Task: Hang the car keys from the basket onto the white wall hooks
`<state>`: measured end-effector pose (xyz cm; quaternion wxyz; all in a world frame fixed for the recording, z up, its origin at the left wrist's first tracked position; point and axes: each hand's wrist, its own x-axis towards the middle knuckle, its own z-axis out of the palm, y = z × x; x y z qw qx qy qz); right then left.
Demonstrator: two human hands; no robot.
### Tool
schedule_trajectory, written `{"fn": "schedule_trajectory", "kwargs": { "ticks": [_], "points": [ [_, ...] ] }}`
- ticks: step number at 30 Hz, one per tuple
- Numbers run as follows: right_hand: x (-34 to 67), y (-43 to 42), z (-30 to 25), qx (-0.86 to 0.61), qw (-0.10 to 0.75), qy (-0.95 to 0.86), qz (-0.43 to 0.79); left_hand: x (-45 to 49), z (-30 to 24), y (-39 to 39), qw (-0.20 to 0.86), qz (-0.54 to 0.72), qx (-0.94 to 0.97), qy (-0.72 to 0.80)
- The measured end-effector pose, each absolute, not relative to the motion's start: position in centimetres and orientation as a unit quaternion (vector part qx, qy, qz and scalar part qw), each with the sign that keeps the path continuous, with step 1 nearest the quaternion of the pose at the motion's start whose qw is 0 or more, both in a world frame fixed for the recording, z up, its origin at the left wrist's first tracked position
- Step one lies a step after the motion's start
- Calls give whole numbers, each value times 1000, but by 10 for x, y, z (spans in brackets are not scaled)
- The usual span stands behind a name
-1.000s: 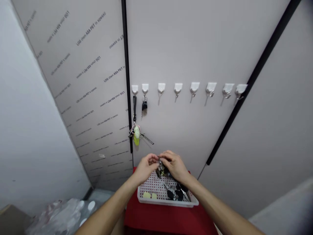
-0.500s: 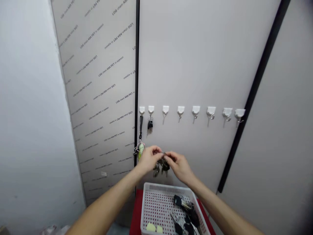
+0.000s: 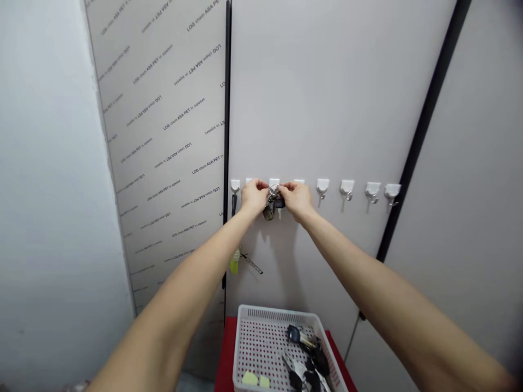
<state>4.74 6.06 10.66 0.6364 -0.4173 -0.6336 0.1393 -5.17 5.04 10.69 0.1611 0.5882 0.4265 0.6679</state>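
Note:
Both my arms reach up to a row of white wall hooks. My left hand and my right hand pinch a bunch of keys between them, right under the third hook from the left. The key ring sits at that hook's metal prong; whether it hangs on it I cannot tell. My left hand covers the second hook. The first hook carries a black strap with a yellow-green tag hanging low.
Several more white hooks run to the right, bare. Below stands a white perforated basket on a red surface, with several black-headed keys and yellow pieces inside. A black vertical strip divides the wall panels.
Both hands have lifted the bunch of keys from just above the basket up to the third hook. The camera tilted upward.

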Motion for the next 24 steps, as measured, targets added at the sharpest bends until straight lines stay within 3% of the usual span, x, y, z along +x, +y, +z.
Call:
{"fn": "schedule_trajectory", "kwargs": {
  "ticks": [4, 8, 12, 14, 20, 24],
  "points": [
    [48, 69, 94, -449, 583, -661, 149, -52, 97, 47, 133, 618, 609, 479],
    [59, 59, 76, -431, 577, -682, 131, -51, 77, 27, 93, 615, 650, 437],
    [80, 33, 41, -447, 553, -699, 69, -46, 32, 3, 139, 595, 688, 392],
    [93, 18, 7, -467, 484, -736, 71, -41, -6, -5, 197, 546, 709, 400],
    [129, -22, -114, -516, 102, -841, 128, -20, -131, -27, 317, 342, 740, 485],
    [134, -28, -147, -552, 39, -833, 21, -4, -168, -30, 315, 330, 731, 507]
  ]
}}
